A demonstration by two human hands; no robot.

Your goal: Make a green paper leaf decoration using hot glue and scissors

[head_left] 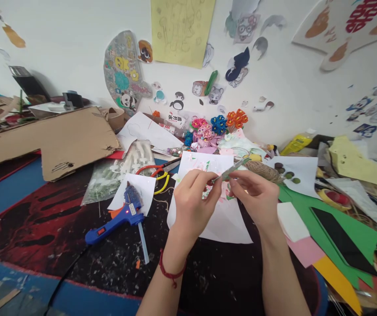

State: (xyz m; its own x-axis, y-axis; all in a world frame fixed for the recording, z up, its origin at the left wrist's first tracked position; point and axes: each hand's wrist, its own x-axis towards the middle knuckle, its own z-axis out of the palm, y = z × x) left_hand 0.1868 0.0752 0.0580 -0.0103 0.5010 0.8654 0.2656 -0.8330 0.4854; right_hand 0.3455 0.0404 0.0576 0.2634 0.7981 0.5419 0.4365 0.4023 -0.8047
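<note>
My left hand (193, 199) is closed, its thumb and fingertips pinching one end of a thin grey-green strip (232, 168) that slants up to the right. My right hand (257, 193) is also closed, with thumb and forefinger pinched at the strip's lower side. What exactly the strip is, I cannot make out. Both hands are raised over a white paper sheet (221, 228) strewn with small pink and green scraps, which the fingers partly hide. A red bracelet circles my left wrist.
Left of my hands, a blue glue gun (116, 224) with a lit red switch rests its nozzle on white paper. Behind lie red-handled scissors (172, 165), yellow-handled pliers (162, 183) and twine (262, 170). To the right, a phone (343, 241) lies on green sheet (297, 197). Cardboard (76, 136) stands back left.
</note>
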